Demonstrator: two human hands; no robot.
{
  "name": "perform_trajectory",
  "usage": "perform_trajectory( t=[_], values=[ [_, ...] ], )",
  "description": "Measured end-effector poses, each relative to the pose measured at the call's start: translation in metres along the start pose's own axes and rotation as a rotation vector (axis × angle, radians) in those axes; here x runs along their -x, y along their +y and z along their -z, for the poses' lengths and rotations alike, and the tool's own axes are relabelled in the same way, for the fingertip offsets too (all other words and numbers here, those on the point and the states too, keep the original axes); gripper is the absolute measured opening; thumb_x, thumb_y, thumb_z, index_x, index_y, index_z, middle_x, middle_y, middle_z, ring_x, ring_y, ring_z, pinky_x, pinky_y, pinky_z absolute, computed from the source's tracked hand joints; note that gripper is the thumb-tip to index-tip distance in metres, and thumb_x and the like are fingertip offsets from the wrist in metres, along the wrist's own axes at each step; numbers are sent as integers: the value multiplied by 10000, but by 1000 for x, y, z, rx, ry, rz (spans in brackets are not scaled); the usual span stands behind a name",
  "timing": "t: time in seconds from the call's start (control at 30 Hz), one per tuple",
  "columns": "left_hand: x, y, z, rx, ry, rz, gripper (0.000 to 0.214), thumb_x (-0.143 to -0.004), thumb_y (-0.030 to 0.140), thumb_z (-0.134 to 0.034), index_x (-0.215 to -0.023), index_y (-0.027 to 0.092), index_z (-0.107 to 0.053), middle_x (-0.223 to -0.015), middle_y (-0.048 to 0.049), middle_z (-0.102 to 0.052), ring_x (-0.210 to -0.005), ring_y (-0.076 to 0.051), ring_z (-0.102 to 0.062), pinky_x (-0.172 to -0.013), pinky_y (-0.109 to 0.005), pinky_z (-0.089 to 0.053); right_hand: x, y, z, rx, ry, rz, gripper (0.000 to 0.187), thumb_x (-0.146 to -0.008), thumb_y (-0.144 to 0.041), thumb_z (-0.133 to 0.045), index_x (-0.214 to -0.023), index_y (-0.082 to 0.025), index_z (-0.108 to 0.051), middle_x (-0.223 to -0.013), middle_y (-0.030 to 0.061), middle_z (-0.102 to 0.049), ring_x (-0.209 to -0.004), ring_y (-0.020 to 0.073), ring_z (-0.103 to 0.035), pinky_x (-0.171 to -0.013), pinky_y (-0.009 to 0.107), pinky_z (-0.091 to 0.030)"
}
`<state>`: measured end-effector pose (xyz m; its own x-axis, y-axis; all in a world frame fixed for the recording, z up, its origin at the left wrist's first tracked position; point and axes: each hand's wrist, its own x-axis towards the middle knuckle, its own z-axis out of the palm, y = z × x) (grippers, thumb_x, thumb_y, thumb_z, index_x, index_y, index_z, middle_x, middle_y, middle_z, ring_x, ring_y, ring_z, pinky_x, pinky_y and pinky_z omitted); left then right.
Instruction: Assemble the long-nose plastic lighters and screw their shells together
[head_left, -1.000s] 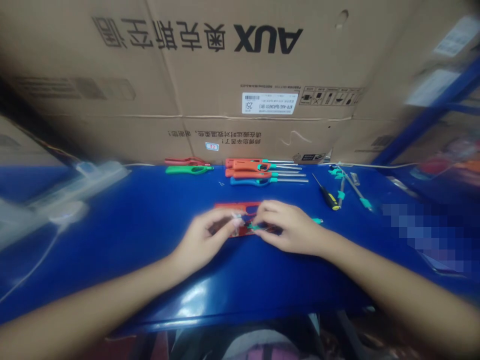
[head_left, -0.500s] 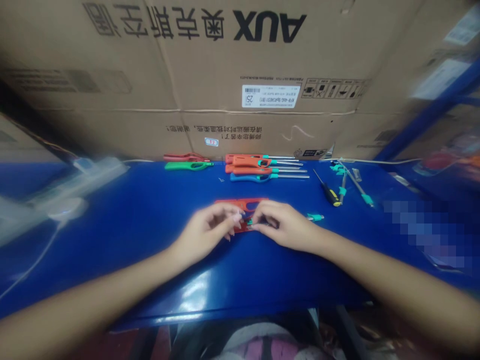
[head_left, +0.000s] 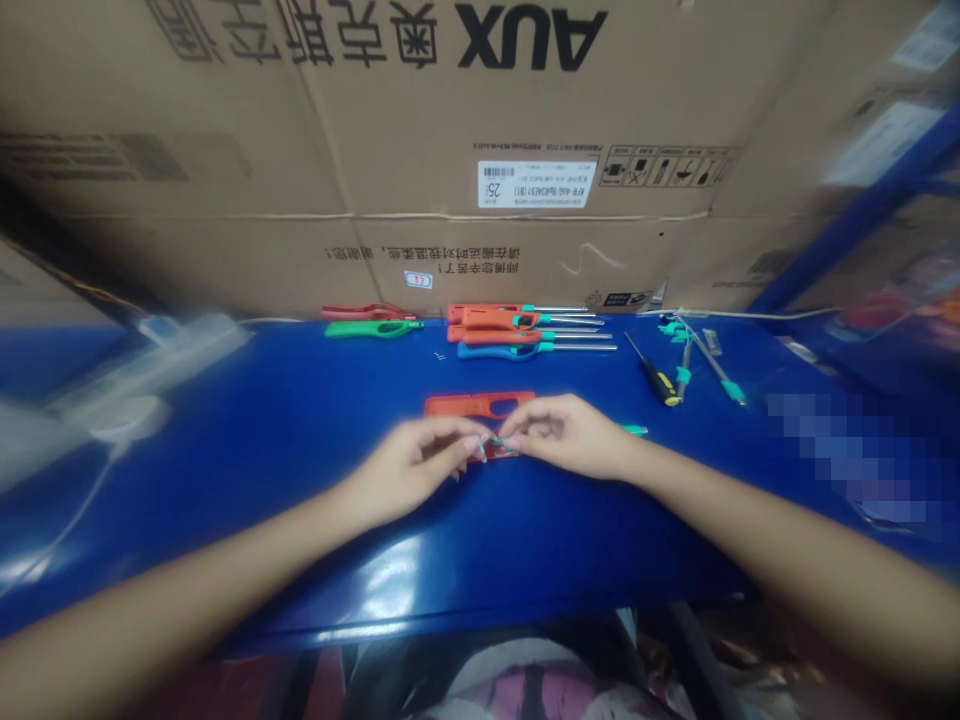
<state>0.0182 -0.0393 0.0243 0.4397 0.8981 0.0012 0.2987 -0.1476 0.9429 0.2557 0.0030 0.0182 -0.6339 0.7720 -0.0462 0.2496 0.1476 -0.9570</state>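
My left hand is closed in a pinch on a small whitish part, too small to name exactly. Facing it, my right hand pinches a small green part, and the fingertips of both hands nearly meet. Under and behind them lies a red lighter shell half with a trigger opening. A second red shell piece shows below the fingers, mostly covered. Beyond my right hand a green-tipped piece pokes out.
Several assembled long-nozzle lighters lie at the back of the blue table, beside green and red shells. To the right are a screwdriver and metal tubes with green fittings. A cardboard sheet stands behind; a power strip is at left.
My fingertips have come closer together, bringing the whitish part up to the green one. More of the rear red shell shows. The view has shifted slightly.
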Motion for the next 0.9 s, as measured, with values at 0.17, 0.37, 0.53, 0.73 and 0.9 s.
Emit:
perform_trajectory(
  t=[0.17, 0.37, 0.53, 0.73, 0.9],
  values=[
    [0, 0, 0, -2, -17, 5, 306, -950, 388, -593, -1091, 140, -703, -948, -75, -748, -784, -161, -660, -706, -273, -546, 1, 0, -2, -23, 1, -28, 295, -809, -433, -743, -886, -148, -734, -901, 68, -770, -851, 190, -717, -839, 362, -574],
    [0, 0, 0, -1, -37, -3, 256, -956, 355, -592, -1058, 146, -699, -944, -68, -743, -782, -154, -654, -714, -273, -543, 2, -2, -5, 12, 6, 17, 249, -835, -410, -725, -878, -166, -723, -881, 52, -765, -804, 172, -704, -774, 327, -560],
    [1, 1, 0, 31, -61, 31, 272, -954, 367, -593, -1060, 143, -705, -978, -83, -754, -818, -171, -673, -730, -288, -553, 3, -5, -9, -18, -5, 6, 207, -840, -366, -716, -871, -161, -720, -885, 50, -764, -807, 156, -698, -764, 295, -543],
    [2, 4, -2, 59, -68, 93, 301, -940, 375, -611, -1071, 122, -707, -982, -90, -746, -813, -167, -668, -738, -286, -549, 4, -6, -13, -35, 0, -7, 216, -841, -363, -711, -876, -150, -723, -864, 53, -759, -753, 144, -677, -713, 279, -528],
    [3, 5, -1, 75, -69, 102, 304, -938, 360, -618, -1091, 114, -709, -984, -87, -748, -794, -152, -657, -744, -274, -547, 4, -6, -13, -32, 12, -9, 239, -845, -381, -702, -873, -146, -731, -847, 59, -751, -750, 150, -671, -736, 294, -534]
  ],
)
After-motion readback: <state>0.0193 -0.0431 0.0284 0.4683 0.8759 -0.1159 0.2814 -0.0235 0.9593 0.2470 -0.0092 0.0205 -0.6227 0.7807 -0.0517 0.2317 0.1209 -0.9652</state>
